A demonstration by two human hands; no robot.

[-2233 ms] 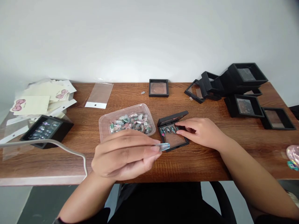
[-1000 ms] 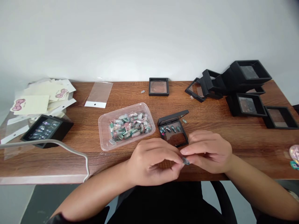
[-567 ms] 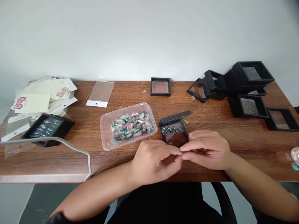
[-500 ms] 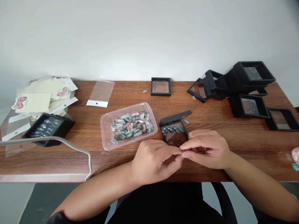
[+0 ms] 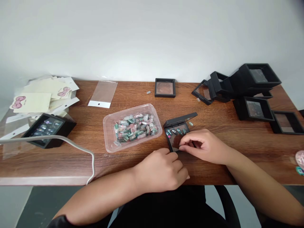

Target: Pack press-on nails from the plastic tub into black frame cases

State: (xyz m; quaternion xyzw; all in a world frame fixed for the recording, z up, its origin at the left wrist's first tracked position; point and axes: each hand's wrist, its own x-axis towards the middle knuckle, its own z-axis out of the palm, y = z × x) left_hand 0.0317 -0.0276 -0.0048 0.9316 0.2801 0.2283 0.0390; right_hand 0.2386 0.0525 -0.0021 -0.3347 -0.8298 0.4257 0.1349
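My right hand (image 5: 201, 146) reaches into a small open black display box (image 5: 169, 143), thumb and forefinger pinched over its lower part. A small press-on nail is between those fingertips, mostly hidden. Along the top of the box lies a row of dark teal, glossy press-on nails (image 5: 179, 131), with a pink gem at the left. The box lid (image 5: 180, 119) stands raised at the back. My left hand (image 5: 165, 171) is closed, back upward, near the table's front edge, apart from the box; its curled fingers hide whatever they may hold.
Left of the box, a clear plastic tub (image 5: 108, 139) holds many loose nails. Empty black frames (image 5: 256, 91) are piled at the right; another frame (image 5: 165, 88) lies by the wall. Cards (image 5: 35, 103), a filled box (image 5: 48, 129) and a white cable (image 5: 78, 148) are at left.
My hands have parted. The left drew back and down toward the table edge and curled; the right moved slightly left, its fingertips now over the inside of the box.
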